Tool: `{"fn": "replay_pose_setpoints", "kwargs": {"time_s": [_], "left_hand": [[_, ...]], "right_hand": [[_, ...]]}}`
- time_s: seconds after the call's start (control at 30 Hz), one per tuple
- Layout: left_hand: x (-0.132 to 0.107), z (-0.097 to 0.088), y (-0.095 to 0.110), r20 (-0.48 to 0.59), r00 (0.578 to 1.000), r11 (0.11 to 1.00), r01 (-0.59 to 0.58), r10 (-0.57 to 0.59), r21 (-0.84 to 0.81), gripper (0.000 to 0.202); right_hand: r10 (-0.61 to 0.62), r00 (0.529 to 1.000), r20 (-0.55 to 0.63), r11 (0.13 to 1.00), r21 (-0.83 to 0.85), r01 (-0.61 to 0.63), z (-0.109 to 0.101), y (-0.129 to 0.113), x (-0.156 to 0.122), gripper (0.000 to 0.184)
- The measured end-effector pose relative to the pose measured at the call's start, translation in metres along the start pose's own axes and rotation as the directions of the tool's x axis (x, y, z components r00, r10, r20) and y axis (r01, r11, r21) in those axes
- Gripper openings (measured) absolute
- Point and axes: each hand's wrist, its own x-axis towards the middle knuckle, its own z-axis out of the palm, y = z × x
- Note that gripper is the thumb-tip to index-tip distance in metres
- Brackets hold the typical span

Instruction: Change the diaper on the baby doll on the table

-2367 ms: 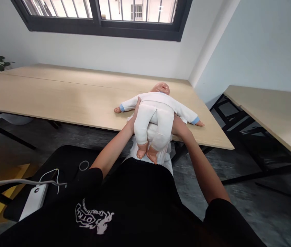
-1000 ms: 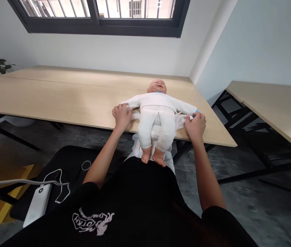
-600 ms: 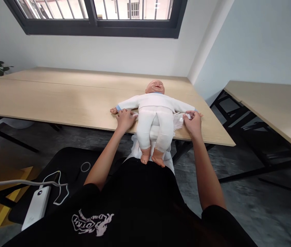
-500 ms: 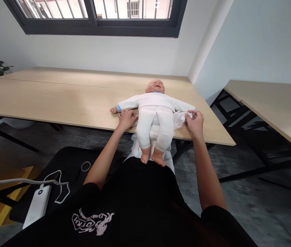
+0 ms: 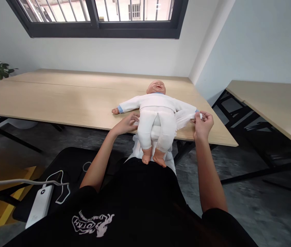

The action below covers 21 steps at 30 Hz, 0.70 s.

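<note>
A baby doll [image 5: 158, 120] in a white top with blue cuffs and white leggings lies on its back at the table edge, feet toward me. Beneath its hips is a white diaper [image 5: 172, 159], hanging past the edge against my shirt. My right hand [image 5: 204, 125] pinches the diaper's side wing near its tab and holds it stretched out to the right, beside the doll's cuff. My left hand [image 5: 125, 124] is at the doll's other hip, thumb and fingers apart; a little white material shows by the fingertips.
The wooden table [image 5: 78, 99] runs left along the wall under a barred window. A second table [image 5: 276, 106] stands to the right across a gap. On a black chair [image 5: 68, 164] at lower left lie a white power bank [image 5: 39, 206], its cable and a bracelet [image 5: 86, 166].
My right hand has moved right, pulling the diaper's wing out longer. My left hand has shifted slightly back toward me and its fingers have spread. The doll stays in place.
</note>
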Motion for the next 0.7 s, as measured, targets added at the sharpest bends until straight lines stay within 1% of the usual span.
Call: {"fn": "replay_pose_setpoints", "kwargs": {"time_s": [0.03,0.1,0.17,0.23,0.3,0.33,0.43,0.5,0.57,0.63,0.7], "left_hand": [[-0.003,0.001,0.0,-0.007,1.0,0.999,-0.021,0.021,0.027,0.036],[-0.007,0.003,0.001,-0.028,0.999,0.993,-0.024,0.028,0.119,0.038],[-0.01,0.004,0.003,-0.064,0.998,0.967,0.01,0.006,0.254,0.043],[-0.014,0.003,0.006,-0.11,0.994,0.917,0.062,-0.02,0.395,0.044],[-0.017,0.001,0.009,-0.144,0.989,0.863,0.106,-0.039,0.495,0.045],[-0.018,0.001,0.01,-0.158,0.986,0.844,0.122,-0.045,0.522,0.049],[-0.017,0.003,0.011,-0.167,0.985,0.8,0.136,-0.045,0.585,0.061],[-0.014,0.008,0.014,-0.138,0.989,0.726,0.135,-0.055,0.675,0.053],[-0.012,0.016,0.02,-0.104,0.99,0.622,0.139,-0.091,0.77,0.043],[-0.011,0.025,0.026,-0.102,0.986,0.541,0.16,-0.135,0.826,0.04],[-0.011,0.032,0.033,-0.117,0.979,0.498,0.186,-0.166,0.847,0.04]], "right_hand": [[-0.002,1.0,-0.013,1.0,0.003,0.002,0.0,0.0,0.001,0.038],[0.004,0.999,-0.035,1.0,-0.006,-0.005,-0.001,0.001,0.002,0.036],[0.015,0.998,-0.055,0.999,-0.035,-0.017,-0.002,0.002,0.003,0.034],[0.016,0.998,-0.058,0.997,-0.074,-0.02,-0.003,0.002,0.003,0.034],[-0.002,0.999,-0.04,0.991,-0.134,-0.004,-0.004,0.001,0.003,0.035],[-0.016,1.0,-0.021,0.985,-0.174,0.013,-0.005,0.001,0.003,0.036],[-0.058,0.996,0.075,0.949,-0.306,0.078,-0.013,0.0,0.007,0.034],[-0.058,0.99,0.132,0.921,-0.374,0.104,-0.019,0.0,0.012,0.027],[-0.023,0.987,0.161,0.894,-0.439,0.093,-0.025,-0.001,0.017,0.017],[0.027,0.984,0.178,0.86,-0.505,0.067,-0.028,-0.003,0.021,0.009],[0.03,0.983,0.183,0.817,-0.571,0.082,-0.028,-0.008,0.02,0.005]]}}
